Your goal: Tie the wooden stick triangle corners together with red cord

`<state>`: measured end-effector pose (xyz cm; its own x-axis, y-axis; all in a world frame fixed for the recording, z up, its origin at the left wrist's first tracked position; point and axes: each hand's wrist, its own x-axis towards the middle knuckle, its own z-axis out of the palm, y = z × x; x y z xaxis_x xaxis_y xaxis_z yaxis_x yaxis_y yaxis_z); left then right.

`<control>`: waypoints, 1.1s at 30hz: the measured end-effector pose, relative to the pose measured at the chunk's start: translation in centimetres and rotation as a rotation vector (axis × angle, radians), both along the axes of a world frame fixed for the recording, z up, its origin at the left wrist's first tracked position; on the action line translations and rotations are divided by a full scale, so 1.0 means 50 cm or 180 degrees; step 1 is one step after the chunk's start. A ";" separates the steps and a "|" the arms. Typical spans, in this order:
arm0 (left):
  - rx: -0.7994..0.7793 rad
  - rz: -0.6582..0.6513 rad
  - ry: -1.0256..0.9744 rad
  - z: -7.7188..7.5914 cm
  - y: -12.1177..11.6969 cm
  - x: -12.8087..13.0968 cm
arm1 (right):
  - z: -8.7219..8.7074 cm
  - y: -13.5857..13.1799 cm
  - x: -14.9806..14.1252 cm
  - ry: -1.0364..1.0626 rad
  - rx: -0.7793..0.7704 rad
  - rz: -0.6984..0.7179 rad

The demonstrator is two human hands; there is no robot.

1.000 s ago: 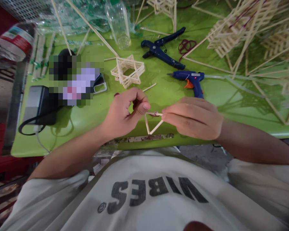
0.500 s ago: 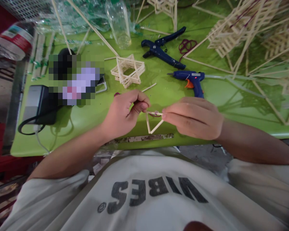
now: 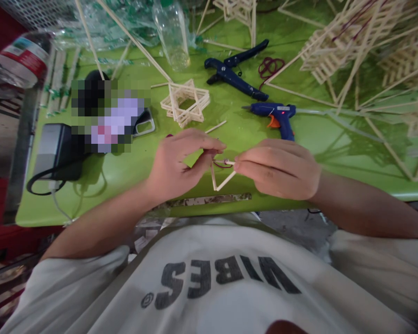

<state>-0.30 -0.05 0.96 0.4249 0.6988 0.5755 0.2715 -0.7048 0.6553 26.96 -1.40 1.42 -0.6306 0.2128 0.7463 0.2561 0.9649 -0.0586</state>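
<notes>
A small triangle of thin wooden sticks (image 3: 218, 178) hangs just above the near edge of the green table (image 3: 132, 167). My right hand (image 3: 278, 169) pinches its right corner, fingers closed. My left hand (image 3: 179, 162) pinches a dark red thread (image 3: 222, 163) that is wound round the triangle's top stick, thumb and forefinger pressed together beside it. The two hands sit a few centimetres apart.
A blue glue gun (image 3: 275, 116) lies behind my right hand, blue cutters (image 3: 235, 69) and a coil of red thread (image 3: 270, 66) further back. A stick star (image 3: 185, 102) lies mid-table; large stick frames (image 3: 351, 46) fill the right. Plastic bottles (image 3: 170, 32), a black adapter (image 3: 57, 150) stand left.
My left hand's fingers have stretched out and shifted right over the top stick, drawing the thread. My right hand and the triangle have stayed nearly still.
</notes>
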 end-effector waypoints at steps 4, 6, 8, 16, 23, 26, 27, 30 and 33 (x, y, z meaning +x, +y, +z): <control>0.0066 0.0136 0.0191 -0.003 -0.002 -0.003 | -0.002 0.001 -0.001 0.0006 -0.0016 -0.0002; 0.0083 0.0146 0.0180 -0.002 -0.001 -0.002 | -0.003 0.002 0.000 -0.0043 -0.0018 -0.0046; 0.0035 0.0132 0.0118 -0.003 0.001 -0.001 | -0.003 0.002 0.001 -0.0074 -0.0011 -0.0066; 0.0106 -0.0084 -0.0199 0.000 0.014 0.003 | -0.002 0.005 -0.004 -0.0019 0.0008 -0.0059; -0.0162 -0.0355 -0.0236 0.006 0.002 0.005 | -0.004 0.006 -0.003 -0.0040 0.0058 -0.0076; -0.0302 -0.0357 -0.0321 0.002 0.000 0.004 | -0.006 0.006 -0.003 -0.0013 0.0019 -0.0074; -0.0361 -0.0324 -0.0347 0.002 0.000 0.003 | -0.007 0.007 -0.003 0.0003 0.0018 -0.0073; -0.0406 -0.0242 -0.0383 0.003 -0.001 0.002 | -0.009 0.008 -0.005 0.0056 0.0024 -0.0029; -0.0245 -0.0193 -0.0317 0.006 -0.001 0.002 | -0.008 0.009 -0.005 0.0051 -0.0005 -0.0009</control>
